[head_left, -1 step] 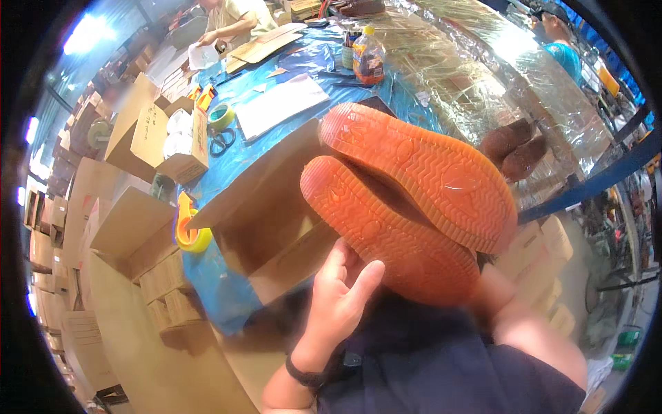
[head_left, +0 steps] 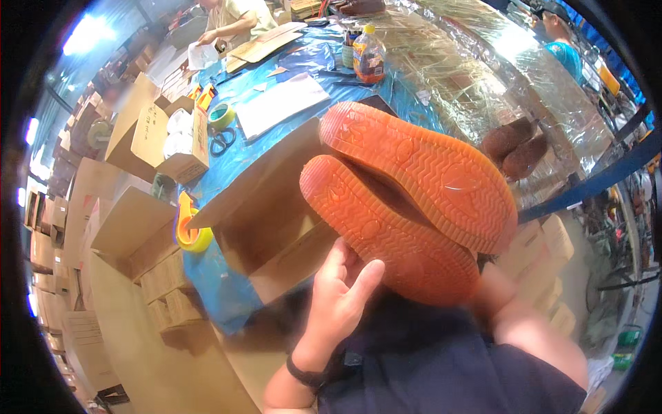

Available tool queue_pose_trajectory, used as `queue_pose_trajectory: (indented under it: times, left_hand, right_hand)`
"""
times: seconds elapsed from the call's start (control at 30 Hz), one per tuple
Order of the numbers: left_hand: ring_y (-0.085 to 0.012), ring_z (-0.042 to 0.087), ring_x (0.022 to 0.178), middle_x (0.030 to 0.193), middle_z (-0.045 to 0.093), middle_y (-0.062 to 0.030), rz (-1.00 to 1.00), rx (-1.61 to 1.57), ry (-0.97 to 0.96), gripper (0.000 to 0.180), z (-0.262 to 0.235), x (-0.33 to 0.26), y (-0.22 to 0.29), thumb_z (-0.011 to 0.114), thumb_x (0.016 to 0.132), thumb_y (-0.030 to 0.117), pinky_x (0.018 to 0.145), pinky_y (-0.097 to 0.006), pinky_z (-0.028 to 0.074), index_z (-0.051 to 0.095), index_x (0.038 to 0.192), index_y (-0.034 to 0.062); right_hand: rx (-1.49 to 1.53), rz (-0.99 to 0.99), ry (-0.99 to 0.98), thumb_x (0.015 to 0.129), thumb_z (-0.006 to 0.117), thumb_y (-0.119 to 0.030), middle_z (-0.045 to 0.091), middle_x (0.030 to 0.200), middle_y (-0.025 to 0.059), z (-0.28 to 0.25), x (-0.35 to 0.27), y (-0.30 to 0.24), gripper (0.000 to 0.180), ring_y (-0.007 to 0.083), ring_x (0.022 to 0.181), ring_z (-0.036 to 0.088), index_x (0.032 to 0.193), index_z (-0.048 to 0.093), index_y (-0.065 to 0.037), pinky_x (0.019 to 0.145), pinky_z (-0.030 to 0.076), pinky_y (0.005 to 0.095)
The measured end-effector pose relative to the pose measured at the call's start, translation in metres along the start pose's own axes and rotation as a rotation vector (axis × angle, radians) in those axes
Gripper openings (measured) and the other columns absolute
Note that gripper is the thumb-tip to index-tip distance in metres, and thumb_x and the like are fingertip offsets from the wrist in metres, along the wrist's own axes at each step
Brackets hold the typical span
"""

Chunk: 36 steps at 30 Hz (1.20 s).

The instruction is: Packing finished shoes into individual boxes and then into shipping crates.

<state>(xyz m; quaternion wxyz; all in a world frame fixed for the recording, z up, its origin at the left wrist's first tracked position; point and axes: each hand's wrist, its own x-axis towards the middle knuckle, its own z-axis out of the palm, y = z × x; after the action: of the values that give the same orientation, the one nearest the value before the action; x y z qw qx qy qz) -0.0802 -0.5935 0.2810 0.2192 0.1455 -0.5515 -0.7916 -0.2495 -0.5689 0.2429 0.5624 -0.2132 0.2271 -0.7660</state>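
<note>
A pair of shoes (head_left: 414, 179) is held up in front of me, orange ribbed soles facing me and toes toward the upper left. My right hand (head_left: 494, 295) supports them from behind at the heel end; its fingers are hidden by the soles. My left hand (head_left: 339, 293), with a dark band on its wrist, is at the lower edge of the nearer shoe. Its thumb stands apart and its fingertips reach partly behind the sole. An open cardboard box (head_left: 265, 214) lies just beyond the left hand.
On the blue-covered table are a yellow tape dispenser (head_left: 189, 228), green tape roll (head_left: 221, 117), scissors (head_left: 222, 142), white paper (head_left: 283, 105) and a bottle (head_left: 369, 55). Brown shoes (head_left: 517, 148) rest on plastic wrap. A large open carton (head_left: 138, 303) stands left; two people work farther off.
</note>
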Motion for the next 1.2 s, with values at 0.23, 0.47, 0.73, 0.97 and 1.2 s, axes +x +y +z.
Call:
queue_pose_trajectory:
  times: [0.23,0.47,0.73,0.97,1.2]
  left_hand:
    - [-0.0215,0.057,0.115,0.124,0.061,-0.0128,0.355,0.331,0.67,0.041,-0.031,-0.01,0.0,0.06,0.099,0.013,0.103,-0.036,0.043,0.051,0.133,-0.0078]
    - [-0.0352,0.06,0.108,0.118,0.063,-0.0174,0.195,1.904,0.12,0.039,-0.118,0.034,0.009,0.058,0.093,0.013,0.093,-0.046,0.05,0.059,0.132,0.0061]
    - [-0.0319,0.057,0.123,0.134,0.058,-0.0176,0.51,1.447,-0.035,0.033,-0.112,-0.034,0.036,0.059,0.096,0.012,0.108,-0.042,0.043,0.062,0.127,0.0027]
    - [-0.0418,0.04,0.141,0.151,0.047,-0.0161,0.223,1.853,0.38,0.053,-0.14,-0.022,-0.024,0.058,0.097,0.021,0.118,-0.051,0.03,0.047,0.144,-0.0014]
    - [-0.0285,0.052,0.13,0.142,0.048,-0.0147,0.344,0.998,0.777,0.033,-0.191,-0.012,-0.013,0.051,0.101,0.008,0.107,-0.043,0.045,0.054,0.134,0.0025]
  right_hand:
    - [0.092,0.1,-0.077,0.097,0.061,-0.045,0.061,0.133,0.0122,-0.02,-0.04,-0.029,0.055,0.0204,0.117,0.061,0.125,0.063,0.002,0.104,0.046,0.034]
    - [-1.276,-0.649,-0.155,0.085,0.075,-0.009,0.067,0.116,0.0165,0.034,-0.01,-0.063,0.014,0.0268,0.105,0.066,0.078,0.064,-0.002,0.083,0.053,0.0361]
    - [-1.803,-0.396,-0.667,0.086,0.067,-0.022,0.058,0.136,0.0127,-0.006,0.072,0.004,0.051,0.0299,0.125,0.057,0.134,0.056,-0.007,0.109,0.042,0.0438]
    - [-2.077,-0.466,-0.417,0.088,0.07,-0.031,0.065,0.126,0.0146,-0.005,0.086,0.018,0.039,0.0314,0.118,0.06,0.116,0.069,-0.005,0.109,0.041,0.0446]
    - [-2.237,-0.703,-0.25,0.087,0.07,-0.02,0.063,0.128,0.0165,-0.013,0.059,0.037,0.041,0.0335,0.124,0.055,0.123,0.065,-0.001,0.108,0.042,0.0431]
